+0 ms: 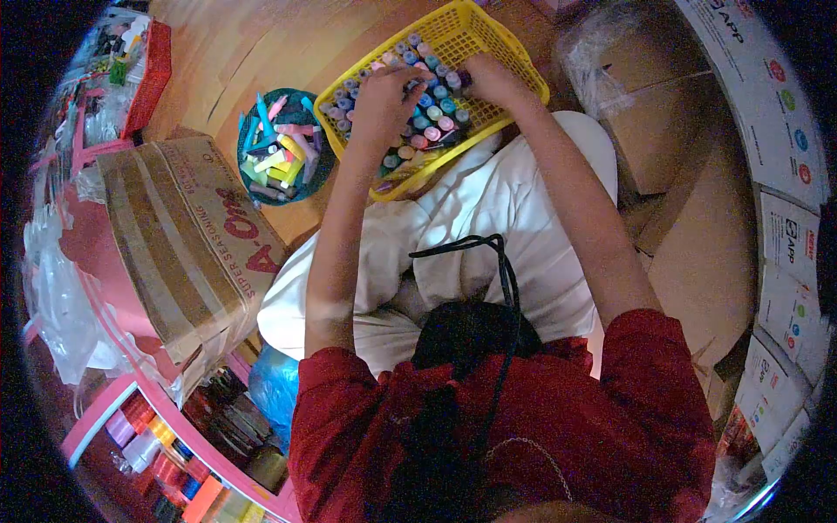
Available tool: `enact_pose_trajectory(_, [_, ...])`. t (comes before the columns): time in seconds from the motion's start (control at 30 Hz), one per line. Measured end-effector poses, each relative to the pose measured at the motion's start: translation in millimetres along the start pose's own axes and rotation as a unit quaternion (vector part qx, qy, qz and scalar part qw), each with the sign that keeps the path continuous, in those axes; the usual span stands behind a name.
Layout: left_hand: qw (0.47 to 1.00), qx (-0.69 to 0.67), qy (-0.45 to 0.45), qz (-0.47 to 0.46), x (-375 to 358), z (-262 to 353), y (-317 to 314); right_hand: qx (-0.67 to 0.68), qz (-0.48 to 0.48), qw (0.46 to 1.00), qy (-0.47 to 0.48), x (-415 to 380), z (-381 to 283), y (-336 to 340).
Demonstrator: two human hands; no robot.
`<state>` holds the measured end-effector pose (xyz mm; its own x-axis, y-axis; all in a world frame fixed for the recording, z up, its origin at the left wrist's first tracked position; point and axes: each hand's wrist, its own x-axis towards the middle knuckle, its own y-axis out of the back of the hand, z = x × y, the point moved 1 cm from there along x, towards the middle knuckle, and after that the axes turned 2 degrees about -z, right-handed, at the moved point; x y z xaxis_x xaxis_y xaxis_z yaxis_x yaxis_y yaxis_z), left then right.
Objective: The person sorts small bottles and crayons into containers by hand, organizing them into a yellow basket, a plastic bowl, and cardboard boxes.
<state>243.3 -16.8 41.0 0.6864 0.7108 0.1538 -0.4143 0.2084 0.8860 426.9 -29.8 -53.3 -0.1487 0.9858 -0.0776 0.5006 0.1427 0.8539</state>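
Note:
A yellow plastic basket (536,77) sits tilted on the floor in front of my crossed legs. Inside, several markers (433,112) stand packed upright, their round ends in blue, grey, pink and green. My left hand (390,94) hovers over the left part of the pack, fingers bent and slightly apart. On the other side, my right hand (490,80) curls inward at the pack's right edge. Its fingertips close by a dark-ended marker (464,79), partly hidden by the fingers. Left of the yellow basket, a round green basket (326,166) holds loose coloured pens or caps (283,157).
A taped brown carton (187,235) stands at left, near a red basket (149,78) of packaged items. Lower left is a pink-edged shelf (196,427) with coloured rolls. Brown cardboard (697,244) and stacked white boxes (785,218) line the right. A blue bag (275,392) lies beside me.

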Motion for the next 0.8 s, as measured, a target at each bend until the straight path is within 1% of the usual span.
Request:
enact_pose_trajectory(0.1, [1.000,-0.007,0.011,0.001,-1,2,5,-0.005,0.018,1.000,0.001,2,1,-4])
enact_pose_trajectory(0.2, [1.000,-0.014,0.023,0.006,-3,2,8,0.021,0.023,0.999,0.021,-2,-2,1])
enact_pose_trajectory(0.3, [0.999,-0.024,0.021,0.012,-5,-1,9,0.036,0.031,0.999,0.009,3,6,-9])
enact_pose_trajectory(0.37, [0.999,-0.034,0.022,0.018,-7,-3,12,0.043,0.027,0.999,0.004,0,7,-8])
enact_pose_trajectory(0.47, [0.998,-0.028,-0.004,0.061,-16,-5,24,0.061,-0.001,0.998,-0.009,-3,1,0])
enact_pose_trajectory(0.57, [0.987,-0.093,0.050,0.120,-31,-23,30,0.070,-0.063,0.995,-0.031,-4,6,4])
enact_pose_trajectory(0.6, [0.978,-0.110,0.148,0.095,-38,-21,41,0.074,-0.044,0.996,-0.030,-7,12,5])
enact_pose_trajectory(0.63, [0.971,-0.111,0.152,0.148,-46,-25,47,0.079,-0.025,0.996,-0.029,-9,16,5])
enact_pose_trajectory(0.7, [0.949,-0.113,0.154,0.252,-62,-42,56,0.085,-0.026,0.995,-0.044,-12,25,8])
enact_pose_trajectory(0.73, [0.940,-0.081,0.160,0.289,-72,-62,56,0.087,-0.026,0.994,-0.055,-13,23,11])
enact_pose_trajectory(0.77, [0.935,-0.106,0.174,0.290,-84,-86,58,0.081,-0.036,0.994,-0.059,-14,21,14])
enact_pose_trajectory(0.8, [0.932,-0.088,0.212,0.280,-88,-84,73,0.075,-0.047,0.994,-0.064,-16,17,23])
